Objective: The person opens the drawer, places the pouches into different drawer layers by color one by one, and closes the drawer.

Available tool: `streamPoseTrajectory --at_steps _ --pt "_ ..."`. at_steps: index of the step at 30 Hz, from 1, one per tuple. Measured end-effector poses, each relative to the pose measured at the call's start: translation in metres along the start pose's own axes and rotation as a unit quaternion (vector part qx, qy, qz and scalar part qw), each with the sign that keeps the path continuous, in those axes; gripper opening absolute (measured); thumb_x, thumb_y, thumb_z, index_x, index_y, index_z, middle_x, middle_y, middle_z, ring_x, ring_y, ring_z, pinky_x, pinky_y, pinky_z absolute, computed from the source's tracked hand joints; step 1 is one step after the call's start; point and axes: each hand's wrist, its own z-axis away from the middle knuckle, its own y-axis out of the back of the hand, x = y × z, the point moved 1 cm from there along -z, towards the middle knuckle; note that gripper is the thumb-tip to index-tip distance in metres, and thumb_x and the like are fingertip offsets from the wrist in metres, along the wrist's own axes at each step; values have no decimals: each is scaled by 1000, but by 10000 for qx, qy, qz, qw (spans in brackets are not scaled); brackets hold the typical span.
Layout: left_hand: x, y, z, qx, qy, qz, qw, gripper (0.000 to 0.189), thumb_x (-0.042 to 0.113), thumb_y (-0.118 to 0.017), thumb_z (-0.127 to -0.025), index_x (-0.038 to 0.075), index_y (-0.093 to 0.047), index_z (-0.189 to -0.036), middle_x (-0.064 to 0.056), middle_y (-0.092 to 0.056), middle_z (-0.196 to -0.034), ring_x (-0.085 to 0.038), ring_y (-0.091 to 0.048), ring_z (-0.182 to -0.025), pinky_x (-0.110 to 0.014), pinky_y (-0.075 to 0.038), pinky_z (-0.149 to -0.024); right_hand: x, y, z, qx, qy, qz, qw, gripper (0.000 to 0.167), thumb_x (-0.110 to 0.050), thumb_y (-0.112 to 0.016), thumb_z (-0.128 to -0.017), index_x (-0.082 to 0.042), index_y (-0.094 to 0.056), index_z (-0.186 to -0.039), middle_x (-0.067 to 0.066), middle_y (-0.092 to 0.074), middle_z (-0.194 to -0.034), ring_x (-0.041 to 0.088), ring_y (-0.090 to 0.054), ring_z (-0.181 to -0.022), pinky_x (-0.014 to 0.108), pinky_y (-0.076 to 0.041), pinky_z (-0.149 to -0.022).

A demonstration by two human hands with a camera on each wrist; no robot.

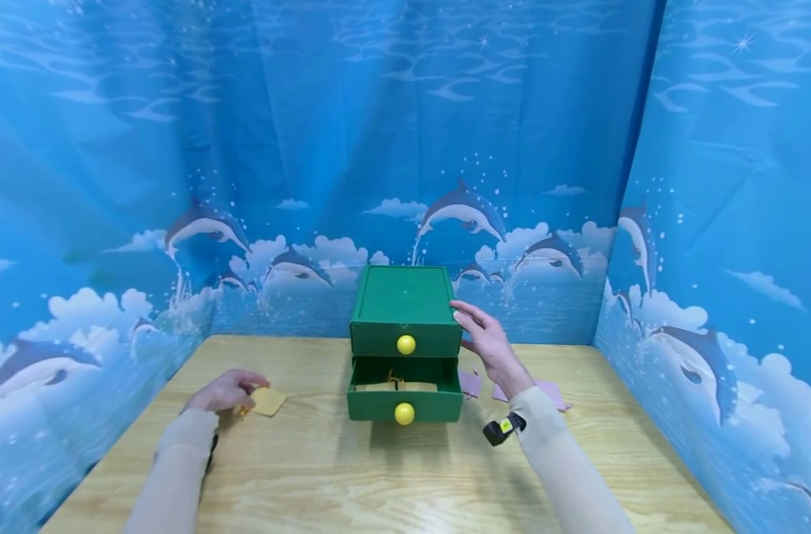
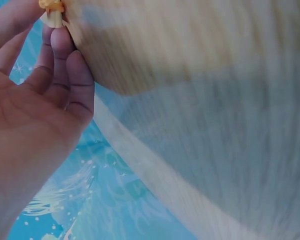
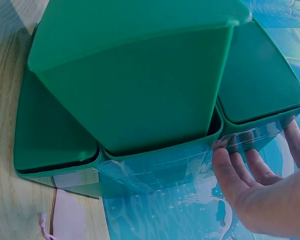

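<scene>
Standing on the table [image 1: 298, 475], the green cabinet [image 1: 405, 293] has its middle drawer [image 1: 372, 406] pulled out, with pale pieces and an orange cord [image 1: 392, 380] visible inside, and its top drawer [image 1: 372, 340] closed. Left of it, the left hand [image 1: 225, 391] pinches a yellow tag [image 1: 269, 401] by its orange-corded end, just at the table surface. Noted at the cabinet's right side: the right hand [image 1: 488, 343], fingers extended and slightly spread, touching the upper side wall, with purple tags [image 1: 470, 383] lying on the table nearby
</scene>
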Motion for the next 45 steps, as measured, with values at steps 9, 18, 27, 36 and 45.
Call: streamPoseTrajectory --at_steps 9,18,27,36,45 --pt "1 -1 -1 -4 103 257 9996 39 -2 -70 -77 -9 -64 -115 -14 -63 -96 -19 -54 -82 -32 -47 -69 -1 0 1 63 -28 10 10000 45 -38 -54 -101 -24 -50 -144 2 -38 -155 27 -35 -143 55 -35 -112" --pt "0 -4 1 139 133 20 9998 23 5 -72 -81 -2 -71 -102 -10 -69 -96 -16 -57 -82 -31 -48 -70 1 0 0 -18 -8 7 10000 49 -41 -55 -100 -23 -49 -145 3 -37 -156 28 -34 -144 55 -35 -112" --pt "3 -8 -1 302 -70 413 9987 27 9 -71 -86 -6 -70 -108 -10 -70 -96 -15 -57 -79 -30 -49 -66 -2 0 2 -94 -28 -59 9999 47 -36 -52 -102 -21 -47 -146 4 -34 -157 29 -32 -144 55 -34 -113" --pt "23 -13 -5 566 -103 838 9948 41 13 -73 -88 -9 -62 -120 -17 -67 -103 -20 -64 -87 -36 -58 -73 -1 0 0 -24 16 -82 10000 47 -38 -55 -101 -22 -50 -144 3 -38 -155 27 -36 -142 54 -35 -112" --pt "39 -16 -10 1042 -199 868 9906 49 26 -74 -89 -6 -62 -125 -19 -68 -110 -21 -64 -93 -38 -56 -75 1 0 0 -5 52 -135 9999 47 -38 -56 -100 -21 -50 -143 3 -39 -154 28 -37 -142 55 -34 -113"
